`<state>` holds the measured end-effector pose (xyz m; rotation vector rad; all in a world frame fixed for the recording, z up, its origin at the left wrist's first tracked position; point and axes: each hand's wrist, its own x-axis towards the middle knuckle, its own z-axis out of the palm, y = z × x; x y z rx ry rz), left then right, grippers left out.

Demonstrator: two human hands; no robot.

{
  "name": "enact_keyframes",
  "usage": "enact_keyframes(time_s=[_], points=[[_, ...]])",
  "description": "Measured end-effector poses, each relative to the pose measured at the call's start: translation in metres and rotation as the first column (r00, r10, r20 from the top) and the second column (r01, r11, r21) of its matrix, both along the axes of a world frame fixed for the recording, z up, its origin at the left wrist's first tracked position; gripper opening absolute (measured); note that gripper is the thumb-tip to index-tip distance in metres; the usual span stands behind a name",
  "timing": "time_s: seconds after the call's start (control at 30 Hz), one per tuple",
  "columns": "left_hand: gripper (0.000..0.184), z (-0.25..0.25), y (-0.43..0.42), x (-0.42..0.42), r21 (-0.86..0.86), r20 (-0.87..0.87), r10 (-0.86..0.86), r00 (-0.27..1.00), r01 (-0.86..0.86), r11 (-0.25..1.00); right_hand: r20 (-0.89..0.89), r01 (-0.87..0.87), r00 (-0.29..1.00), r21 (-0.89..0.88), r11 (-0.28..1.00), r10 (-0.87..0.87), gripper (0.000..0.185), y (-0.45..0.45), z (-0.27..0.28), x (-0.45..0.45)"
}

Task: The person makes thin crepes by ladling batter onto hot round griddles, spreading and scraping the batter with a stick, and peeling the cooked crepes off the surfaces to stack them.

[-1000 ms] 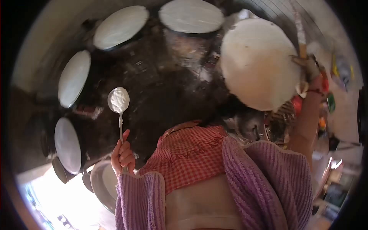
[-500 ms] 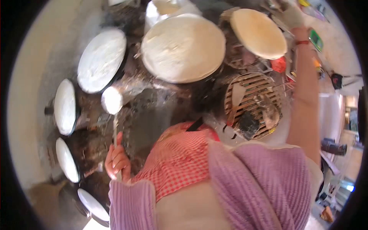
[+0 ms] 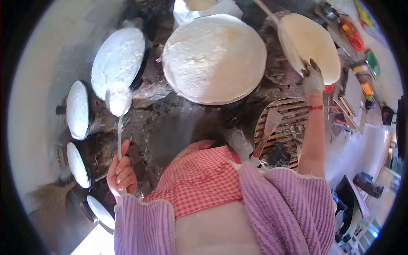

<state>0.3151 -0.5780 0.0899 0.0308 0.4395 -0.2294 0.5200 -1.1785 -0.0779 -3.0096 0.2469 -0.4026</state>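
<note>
My left hand is closed around the handle of a ladle heaped with a white, batter-like substance. The ladle's bowl overlaps the near edge of a white-coated round pan. At the right, my right hand, in a worn glove with dark fingertips, is closed at the near edge of a pale round flatbread. A long thin stick runs along that flatbread's left side towards the hand; the fingers partly hide its end. Between the hands lies a large round pan covered with a pale layer.
More white-topped pans curve down the left side. A slatted round rack holds a spatula and a black lump. A white bag stands behind the large pan. Packets and a green-rimmed item are at right.
The view has turned rightwards. My right hand has come back nearer from the far right, to the flatbread's near edge. The flatbread, earlier raised beside that hand, now lies at the right. My left hand still holds the ladle.
</note>
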Motion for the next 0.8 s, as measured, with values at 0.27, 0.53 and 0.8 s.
enact_keyframes(time_s=[0.27, 0.53, 0.8], points=[[0.048, -0.009, 0.015, 0.032, 0.308, -0.143, -0.337, 0.931, 0.366, 0.878, -0.192, 0.121, 0.981, 0.656, 0.745, 0.009, 0.040, 0.151, 0.000, -0.118], [0.050, -0.017, 0.109, 0.036, 0.387, 0.360, -0.561, 0.746, 0.427, 0.817, -0.307, 0.262, 0.948, 0.598, 0.758, -0.085, 0.041, 0.251, -0.025, -0.208], [0.046, -0.057, 0.163, -0.009, -0.088, -0.065, -0.275, 0.959, 0.269, 0.959, -0.299, 0.238, 0.950, 0.505, 0.830, -0.091, 0.044, 0.292, -0.032, -0.110]])
